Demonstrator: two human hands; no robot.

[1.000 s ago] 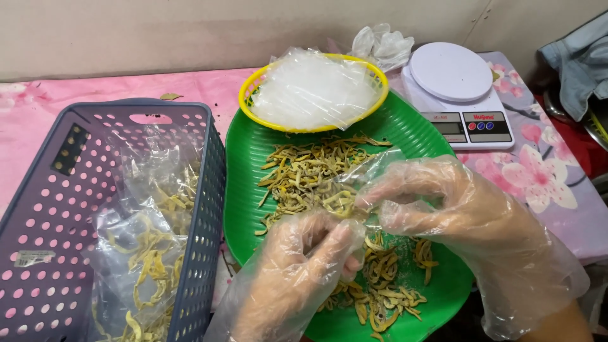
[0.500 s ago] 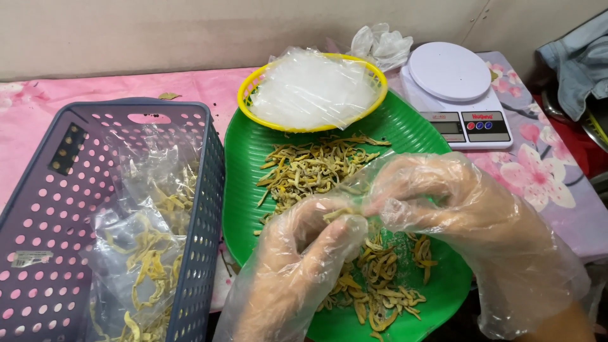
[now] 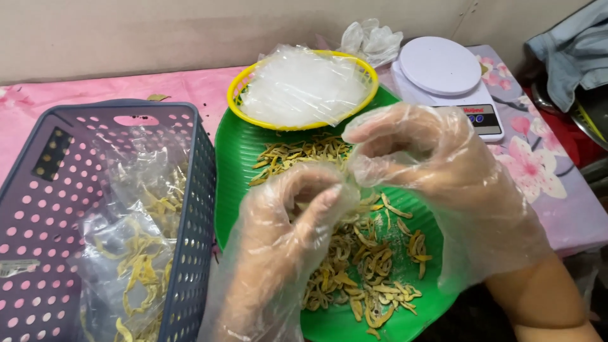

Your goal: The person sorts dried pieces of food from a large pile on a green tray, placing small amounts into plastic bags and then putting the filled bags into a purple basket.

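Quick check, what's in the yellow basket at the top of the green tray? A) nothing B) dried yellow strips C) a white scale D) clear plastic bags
D: the yellow basket holds a pile of clear plastic bags; the dried strips lie loose on the green tray, and the white scale stands beside it.

Looks like a small home food-packing setup, not a factory. Tabletop (image 3: 190,85) has a pink floral cloth, plain wall behind. Digital kitchen scale (image 3: 443,79), green plastic tray (image 3: 237,158) of dried yellowish strips (image 3: 354,272), yellow basket (image 3: 237,95) of clear bags, blue perforated crate (image 3: 196,190) with filled bags. Disposable gloves worn, spare ones (image 3: 370,38) by the wall.
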